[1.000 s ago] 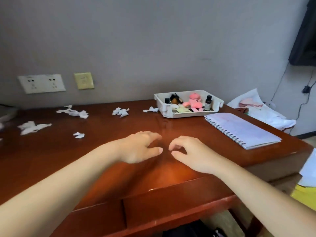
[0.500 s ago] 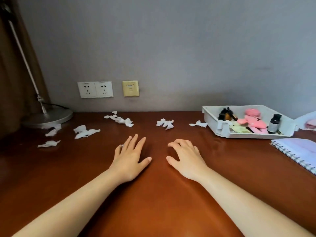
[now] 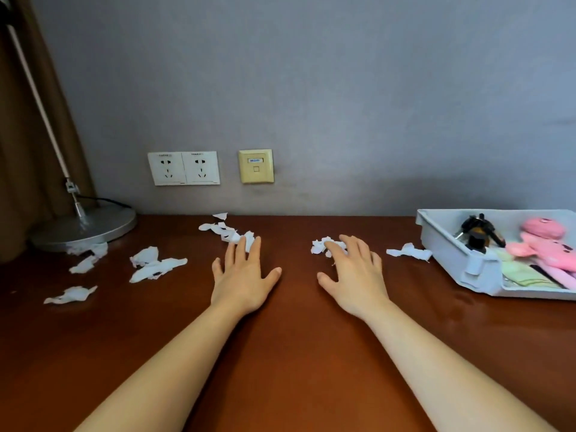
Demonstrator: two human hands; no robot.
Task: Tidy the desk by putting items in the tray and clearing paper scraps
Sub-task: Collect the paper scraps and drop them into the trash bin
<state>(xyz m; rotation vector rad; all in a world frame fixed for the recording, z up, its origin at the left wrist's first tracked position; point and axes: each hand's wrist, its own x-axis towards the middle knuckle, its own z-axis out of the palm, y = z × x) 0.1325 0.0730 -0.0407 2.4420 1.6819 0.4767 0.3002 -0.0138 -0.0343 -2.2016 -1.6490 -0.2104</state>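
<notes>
the coming move is judged to be a gathering of scraps, and it turns on one fact: a pile lies straight ahead of each hand's fingertips, toward the top of the frame. the left hand [image 3: 244,277] is laid flat on the desk [image 3: 296,353], fingers straight and close, with nothing held. its fingertips just meet the long pile [image 3: 226,232], whose long axis runs from upper left to lower right, so the lower right end is the part reached. the right hand [image 3: 355,275] is spread with its fingers lightly bent, and its fingertips are set on the small pile [image 3: 321,244]. no pinch is seen and nothing is lifted.

a side scrap [image 3: 408,251] is found to the right of the right hand, just beside the left wall of the tray [image 3: 445,251], and is far nearer that hand. the other scraps lie at mid-left of the frame and are judged better served by the left hand.

seven patches of scrap are counted:
- the long pile
- the small pile
- the side scrap
- a double patch [image 3: 154,266]
- a low scrap [image 3: 71,295]
- a thin scrap [image 3: 83,265]
- one at the rim of the lamp base [image 3: 87,224]

where one patch ends cannot always be told. one tray is counted, at the right edge, and three things are seen in it: a dark bunch [image 3: 477,235], a pink toy [image 3: 548,244] and a green cloth [image 3: 523,272].
</notes>
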